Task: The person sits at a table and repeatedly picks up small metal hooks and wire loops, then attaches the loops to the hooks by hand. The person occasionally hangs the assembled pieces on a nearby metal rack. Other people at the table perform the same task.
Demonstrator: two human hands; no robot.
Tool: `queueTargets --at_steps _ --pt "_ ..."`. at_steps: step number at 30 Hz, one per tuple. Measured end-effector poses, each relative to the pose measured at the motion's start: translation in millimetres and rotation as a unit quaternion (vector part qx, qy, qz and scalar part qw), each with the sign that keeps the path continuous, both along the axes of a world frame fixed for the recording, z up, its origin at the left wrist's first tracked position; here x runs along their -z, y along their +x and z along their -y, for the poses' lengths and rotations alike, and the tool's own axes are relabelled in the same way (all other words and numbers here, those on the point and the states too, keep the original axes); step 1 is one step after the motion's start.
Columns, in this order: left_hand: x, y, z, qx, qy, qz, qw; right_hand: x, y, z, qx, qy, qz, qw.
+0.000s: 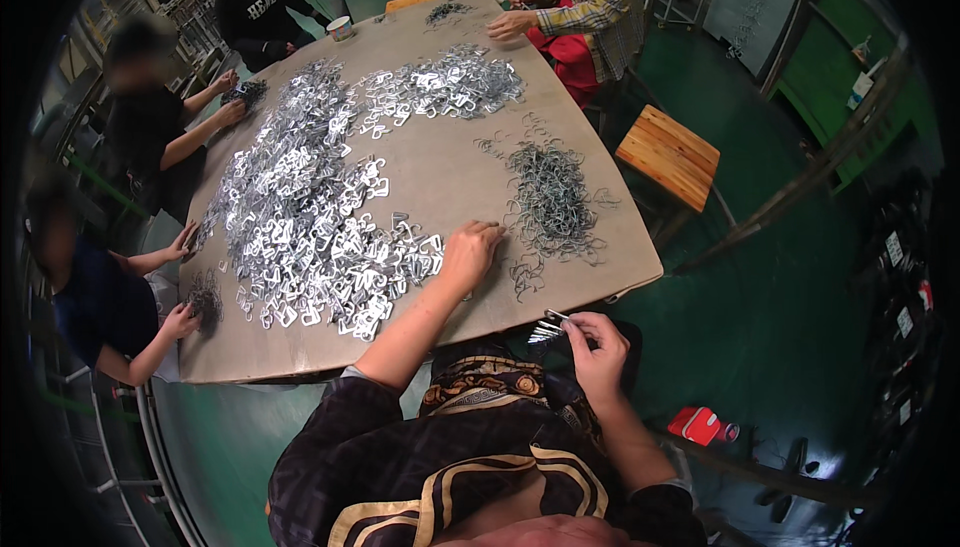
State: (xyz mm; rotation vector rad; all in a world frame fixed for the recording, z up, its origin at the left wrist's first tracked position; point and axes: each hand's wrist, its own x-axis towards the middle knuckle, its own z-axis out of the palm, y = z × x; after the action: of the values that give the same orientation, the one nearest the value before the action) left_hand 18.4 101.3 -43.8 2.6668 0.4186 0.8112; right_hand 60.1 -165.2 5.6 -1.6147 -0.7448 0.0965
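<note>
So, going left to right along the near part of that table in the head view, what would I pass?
Small dark wire pile → big heap of shiny metal clips → left hand resting on the table → tangle of thin wire hooks → wooden stool.

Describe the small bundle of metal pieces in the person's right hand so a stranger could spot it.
Start at the big table, then drop past its near edge to the right hand. Its fingers pinch a stack of metal clips, the only ones held off the table, not in heaps.

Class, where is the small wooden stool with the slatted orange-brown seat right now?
In the head view, the wooden stool stands on the green floor off the table's right edge, beside the grey wire-clip pile.
</note>
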Motion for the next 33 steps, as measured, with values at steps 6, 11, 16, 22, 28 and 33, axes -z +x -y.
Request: queueTargets --at_steps 6,11,16,22,28,33 --pt "-4 28 -33 0.109 0.166 -0.146 0.969 -4 0 1 0.009 0.002 0.024 1.000" --pt "-13 28 -34 0.133 0.223 -0.160 0.952 -4 1 0 0.008 -0.001 0.016 1.000" --pt "-17 10 -14 0.154 -0.403 -0.102 0.896 2 3 0 0.013 -0.011 -0.004 1.000" --pt "-55 -32 52 0.299 -0.581 -0.020 0.756 0 0 -5 -0.017 -0.015 -0.043 0.999" --pt "-70 -41 80 0.311 -0.456 -0.032 0.833 -3 -4 -5 -0.042 -0.016 -0.027 0.999" --pt "-59 -47 91 0.264 -0.484 -0.025 0.834 -5 -6 -4 -0.047 -0.028 -0.011 0.998"
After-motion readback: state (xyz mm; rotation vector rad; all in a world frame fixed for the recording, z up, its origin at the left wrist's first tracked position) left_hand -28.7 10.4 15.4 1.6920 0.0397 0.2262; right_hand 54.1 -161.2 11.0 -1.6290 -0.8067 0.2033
